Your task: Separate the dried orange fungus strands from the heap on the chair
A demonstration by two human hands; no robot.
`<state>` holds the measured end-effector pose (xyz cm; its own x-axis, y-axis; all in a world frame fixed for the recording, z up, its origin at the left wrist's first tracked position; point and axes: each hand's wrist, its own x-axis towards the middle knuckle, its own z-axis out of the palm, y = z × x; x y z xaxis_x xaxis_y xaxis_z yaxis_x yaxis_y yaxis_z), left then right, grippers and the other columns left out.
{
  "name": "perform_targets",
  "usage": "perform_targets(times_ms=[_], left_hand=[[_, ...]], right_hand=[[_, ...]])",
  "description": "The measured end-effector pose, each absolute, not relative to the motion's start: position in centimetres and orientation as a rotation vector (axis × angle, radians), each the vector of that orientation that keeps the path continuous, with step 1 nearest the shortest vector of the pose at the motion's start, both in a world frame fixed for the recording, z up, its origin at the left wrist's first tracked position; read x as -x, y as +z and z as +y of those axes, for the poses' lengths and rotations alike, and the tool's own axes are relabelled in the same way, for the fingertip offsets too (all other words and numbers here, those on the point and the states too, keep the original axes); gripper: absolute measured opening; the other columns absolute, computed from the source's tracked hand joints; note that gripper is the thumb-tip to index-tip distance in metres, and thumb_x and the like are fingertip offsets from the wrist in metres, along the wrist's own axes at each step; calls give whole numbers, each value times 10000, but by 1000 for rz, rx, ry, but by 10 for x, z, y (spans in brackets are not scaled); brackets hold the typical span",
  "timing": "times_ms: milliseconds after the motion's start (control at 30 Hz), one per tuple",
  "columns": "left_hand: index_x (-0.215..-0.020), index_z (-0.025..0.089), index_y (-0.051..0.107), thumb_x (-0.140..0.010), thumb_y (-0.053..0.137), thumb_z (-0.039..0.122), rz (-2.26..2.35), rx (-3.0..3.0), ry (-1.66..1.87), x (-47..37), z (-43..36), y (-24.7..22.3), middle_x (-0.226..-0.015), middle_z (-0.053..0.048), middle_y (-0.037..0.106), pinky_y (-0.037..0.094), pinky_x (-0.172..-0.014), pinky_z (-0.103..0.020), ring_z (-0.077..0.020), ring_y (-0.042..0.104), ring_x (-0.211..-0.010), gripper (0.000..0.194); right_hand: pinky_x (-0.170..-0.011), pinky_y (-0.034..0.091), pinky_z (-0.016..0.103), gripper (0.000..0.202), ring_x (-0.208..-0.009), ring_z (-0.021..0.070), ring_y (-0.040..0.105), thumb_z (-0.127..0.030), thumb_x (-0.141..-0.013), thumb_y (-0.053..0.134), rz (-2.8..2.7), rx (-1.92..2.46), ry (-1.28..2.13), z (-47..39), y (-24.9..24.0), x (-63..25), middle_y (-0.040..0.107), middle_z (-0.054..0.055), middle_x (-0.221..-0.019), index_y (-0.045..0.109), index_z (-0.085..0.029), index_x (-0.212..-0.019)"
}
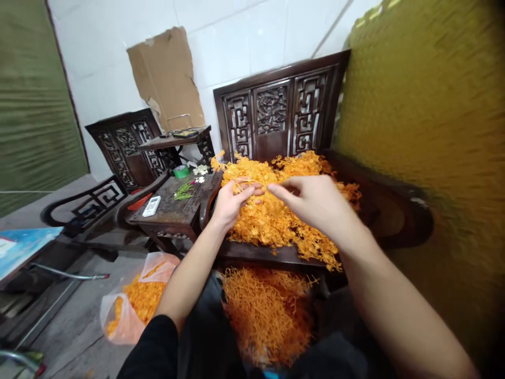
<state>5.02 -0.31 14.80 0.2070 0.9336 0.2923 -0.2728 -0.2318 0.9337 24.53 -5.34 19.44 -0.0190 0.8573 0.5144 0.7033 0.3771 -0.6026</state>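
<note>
My left hand (pixel 232 202) is raised over a heap of orange plastic flower pieces (pixel 260 221) on a dark wooden bench seat. A thin orange flower strand (pixel 252 181) lies across its fingers, held there. Just to the right, my right hand (pixel 315 200) has its thumb and forefinger pinched together close to the strand's end. What sits between those fingertips is too small to make out. Below the seat edge, between my legs, is a container full of thin orange stems (pixel 268 316).
On the left floor stands a pinkish plastic bag (pixel 122 321) with orange pieces. A side table (pixel 165 216) holds a white remote-like device (pixel 152 206), green tape (pixel 181 171) and small artificial flowers (pixel 183 190). The carved bench back (pixel 272 145) and a yellow mat (pixel 426 105) border the heap.
</note>
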Motion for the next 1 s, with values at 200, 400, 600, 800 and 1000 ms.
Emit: perform_targets(times_ms=[200,400,600,800,1000], left_hand=[[-1135,155,607,-652,806,179,646,-1314,1151,-23,-34,147,-1117,-124,762,617,-838,-389,-276,752,-1032,523],[-934,173,585,-645,601,144,914,-1290,1117,9,-51,142,-846,-35,742,469,-473,-201,-156,702,-649,291],[-1006,159,612,-646,656,53,804,-1445,1008,35,-71,152,-894,-63,778,512,-690,-231,-161,732,-820,377],[-1027,149,651,-856,771,413,672,-1353,1039,29,-81,148,-1090,-147,773,532,-949,-328,-201,732,-1042,336],[-975,127,623,-795,817,485,772,-1229,1234,12,-83,136,-889,-82,746,565,-645,-265,-164,706,-750,446]], right_hand=[[-687,589,329,414,-768,197,705,-600,-730,786,-1463,1008,994,-31,160,-212,746,62,-861,708,-204,-821],[-645,610,320,533,-536,102,575,-614,-595,892,-1057,884,1053,-50,150,-207,595,-37,-702,603,-214,-796],[-586,564,289,435,-511,106,535,-585,-720,824,-1175,995,957,-76,148,-198,575,-46,-665,577,-228,-752],[-554,493,271,416,-532,145,614,-582,-772,789,-1351,1022,905,-93,151,-183,627,-18,-629,585,-219,-754],[-488,446,271,443,-473,139,591,-612,-792,756,-1322,990,742,-106,143,-169,626,-17,-670,592,-200,-798]])
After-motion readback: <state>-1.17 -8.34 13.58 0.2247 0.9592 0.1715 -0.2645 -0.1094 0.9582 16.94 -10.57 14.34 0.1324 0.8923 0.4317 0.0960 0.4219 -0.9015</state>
